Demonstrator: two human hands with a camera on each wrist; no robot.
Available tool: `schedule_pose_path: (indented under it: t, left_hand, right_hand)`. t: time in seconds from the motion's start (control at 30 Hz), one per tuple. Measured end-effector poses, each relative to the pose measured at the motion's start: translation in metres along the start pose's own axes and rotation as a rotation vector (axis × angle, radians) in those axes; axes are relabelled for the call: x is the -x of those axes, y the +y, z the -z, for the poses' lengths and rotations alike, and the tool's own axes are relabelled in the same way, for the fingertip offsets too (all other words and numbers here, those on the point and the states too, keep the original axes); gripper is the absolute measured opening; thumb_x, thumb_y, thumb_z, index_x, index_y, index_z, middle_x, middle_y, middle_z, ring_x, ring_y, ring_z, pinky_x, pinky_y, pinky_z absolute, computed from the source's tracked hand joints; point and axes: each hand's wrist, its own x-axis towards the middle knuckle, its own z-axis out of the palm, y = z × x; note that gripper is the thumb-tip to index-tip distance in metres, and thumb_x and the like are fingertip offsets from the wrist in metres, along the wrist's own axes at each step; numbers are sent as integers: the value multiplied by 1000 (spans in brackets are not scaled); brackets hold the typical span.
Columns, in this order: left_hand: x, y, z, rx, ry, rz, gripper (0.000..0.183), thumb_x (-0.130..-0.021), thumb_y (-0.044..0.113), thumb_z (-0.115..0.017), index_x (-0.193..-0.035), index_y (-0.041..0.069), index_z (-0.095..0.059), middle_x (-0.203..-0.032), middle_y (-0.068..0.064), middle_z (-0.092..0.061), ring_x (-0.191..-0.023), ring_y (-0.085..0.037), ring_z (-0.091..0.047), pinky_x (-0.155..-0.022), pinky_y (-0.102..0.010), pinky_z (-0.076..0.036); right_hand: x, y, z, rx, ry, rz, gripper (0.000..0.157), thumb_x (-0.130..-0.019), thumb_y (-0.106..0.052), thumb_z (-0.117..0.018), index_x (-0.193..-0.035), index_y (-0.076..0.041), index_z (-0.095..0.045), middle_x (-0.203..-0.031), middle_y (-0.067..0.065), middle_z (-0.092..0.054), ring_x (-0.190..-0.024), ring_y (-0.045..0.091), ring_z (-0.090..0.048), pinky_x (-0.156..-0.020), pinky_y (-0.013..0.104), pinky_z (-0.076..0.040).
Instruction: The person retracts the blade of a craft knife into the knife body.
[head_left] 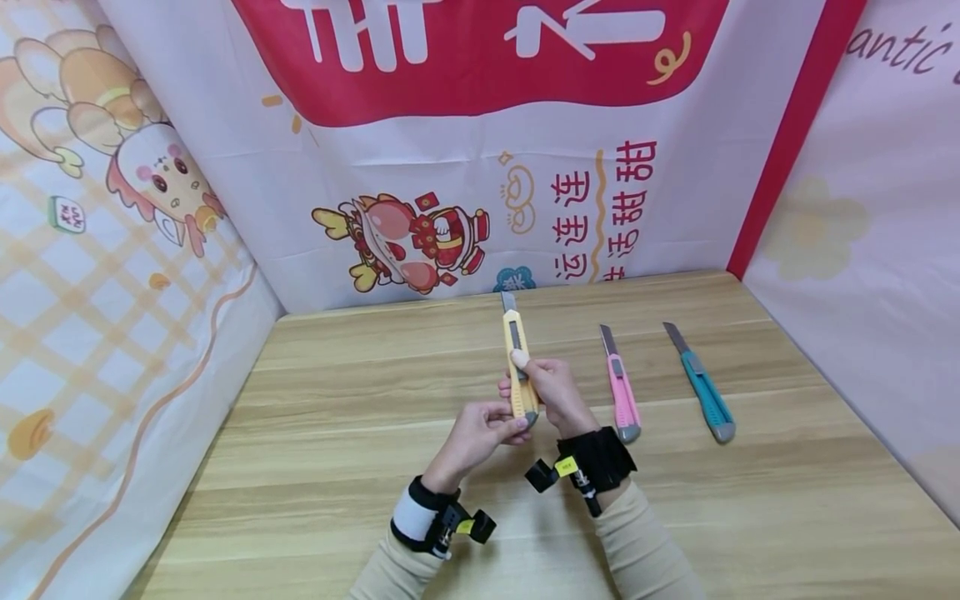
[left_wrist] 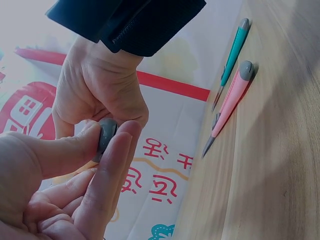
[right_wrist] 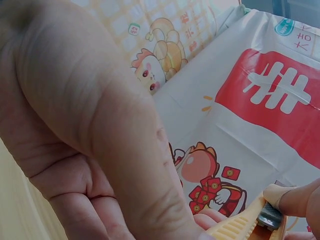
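Both hands hold a yellow utility knife above the table, its blade extended and pointing away from me. My left hand pinches the knife's grey end cap between thumb and fingers. Around the body curls my right hand, its pale-tipped thumb pressing by the dark slider. To the right of that hand, a pink utility knife lies on the table. Farther right lies a teal one. Both of these have their blades out, pointing to the back.
The wood-grain table meets a printed white and red cloth at the back. More printed cloth hangs at the left and right. Each wrist wears a black strap with a small camera.
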Motion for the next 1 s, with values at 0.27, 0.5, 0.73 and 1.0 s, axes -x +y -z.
schedule_pose_path:
  t: [0.27, 0.5, 0.73, 1.0]
  left_hand:
    - [0, 1, 0, 9, -4, 4, 28, -92, 6, -62, -116, -9, -62, -106, -27, -70, -86, -23, -75, -79, -29, -62]
    - [0, 2, 0, 32, -4, 16, 29, -92, 6, -61, -116, -10, -61, -109, -31, -68, -90, -28, -74, -80, -29, -62]
    - [0, 2, 1, 52, 6, 34, 30, -92, 6, -61, -117, -10, -61, -111, -30, -68, -85, -18, -74, -81, -28, -62]
    - [0, 3, 0, 71, 38, 33, 31, -92, 7, -63, -118, -8, -61, -111, -27, -69, -90, -24, -74, -81, -28, -62]
  right_hand:
    - [1, 0, 0, -5, 0, 23, 45, -99, -28, -53, -112, 14, -61, -62, -6, -70, -60, 5, -68, -61, 20, -59]
    - [1, -1, 0, 8, 26, 22, 42, -98, -26, -56, -110, 13, -62, -60, -8, -70, -60, 4, -67, -62, 16, -54]
    - [-1, 1, 0, -25, 3, 26, 44, -98, -27, -55, -113, 14, -60, -65, -6, -72, -62, 5, -69, -65, 17, -58]
    - [-1, 1, 1, -68, 19, 71, 42, -99, -24, -54, -110, 17, -60, -64, -7, -71, -61, 5, -69, -61, 19, -58]
